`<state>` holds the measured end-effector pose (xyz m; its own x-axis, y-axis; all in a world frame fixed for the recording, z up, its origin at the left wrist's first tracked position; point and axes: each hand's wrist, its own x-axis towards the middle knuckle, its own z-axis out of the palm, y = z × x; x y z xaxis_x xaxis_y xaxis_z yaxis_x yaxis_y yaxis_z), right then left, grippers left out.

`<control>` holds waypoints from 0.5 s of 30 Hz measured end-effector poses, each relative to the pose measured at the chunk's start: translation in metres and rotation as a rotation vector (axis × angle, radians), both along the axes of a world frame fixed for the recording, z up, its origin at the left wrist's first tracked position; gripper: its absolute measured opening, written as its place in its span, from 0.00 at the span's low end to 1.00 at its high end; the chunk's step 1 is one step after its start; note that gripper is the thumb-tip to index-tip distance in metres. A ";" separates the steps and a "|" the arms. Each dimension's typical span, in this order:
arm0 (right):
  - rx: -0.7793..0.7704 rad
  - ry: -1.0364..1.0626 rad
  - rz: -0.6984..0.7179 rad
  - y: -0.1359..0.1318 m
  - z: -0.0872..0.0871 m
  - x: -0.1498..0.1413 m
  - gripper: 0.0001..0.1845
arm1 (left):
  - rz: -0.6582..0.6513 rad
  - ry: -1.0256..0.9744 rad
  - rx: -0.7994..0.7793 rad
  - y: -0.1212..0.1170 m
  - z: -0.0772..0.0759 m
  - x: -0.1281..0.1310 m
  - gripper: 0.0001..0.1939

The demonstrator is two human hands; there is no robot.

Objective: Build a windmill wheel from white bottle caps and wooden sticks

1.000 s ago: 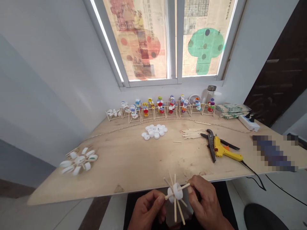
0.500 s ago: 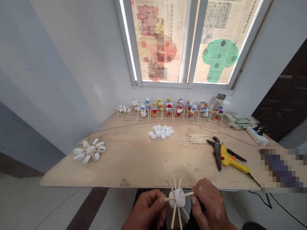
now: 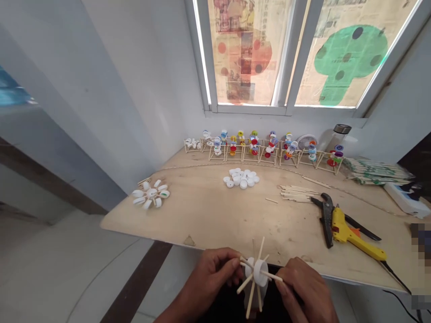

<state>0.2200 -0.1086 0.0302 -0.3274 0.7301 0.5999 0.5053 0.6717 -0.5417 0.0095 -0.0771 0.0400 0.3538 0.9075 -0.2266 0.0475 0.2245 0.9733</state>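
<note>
Both my hands hold a small spoked wheel [image 3: 258, 272] just below the table's front edge: white bottle caps with several thin wooden sticks poking out like spokes. My left hand [image 3: 210, 278] pinches a stick end on the wheel's left side. My right hand [image 3: 308, 291] pinches the stick that points right. On the table's left end lies a finished wheel [image 3: 150, 195] with white caps on its spokes.
The plywood table [image 3: 208, 215] carries a pile of white caps [image 3: 241, 177], a bundle of sticks [image 3: 298, 193], black pliers [image 3: 326, 215] and a yellow glue gun [image 3: 350, 233]. A row of colourful cap models [image 3: 262, 146] lines the wall. A power strip [image 3: 406, 199] sits far right.
The view has swung left and tilted, so the table sits further right. The wheel has turned a little between my fingers; both hands keep their pinch on it.
</note>
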 end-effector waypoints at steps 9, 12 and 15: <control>0.128 -0.041 0.089 -0.001 0.007 0.000 0.08 | -0.007 0.231 0.163 -0.002 0.015 -0.001 0.09; 0.174 -0.042 0.091 -0.004 0.009 0.000 0.08 | 0.041 0.196 0.148 -0.005 0.015 0.000 0.08; 0.194 -0.044 0.060 -0.004 0.008 -0.002 0.06 | 0.095 0.127 0.132 -0.006 0.011 0.000 0.08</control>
<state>0.2184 -0.1127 0.0381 -0.3965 0.5807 0.7111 0.4814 0.7910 -0.3776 0.0100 -0.0828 0.0511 0.2413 0.9602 -0.1409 0.1566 0.1048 0.9821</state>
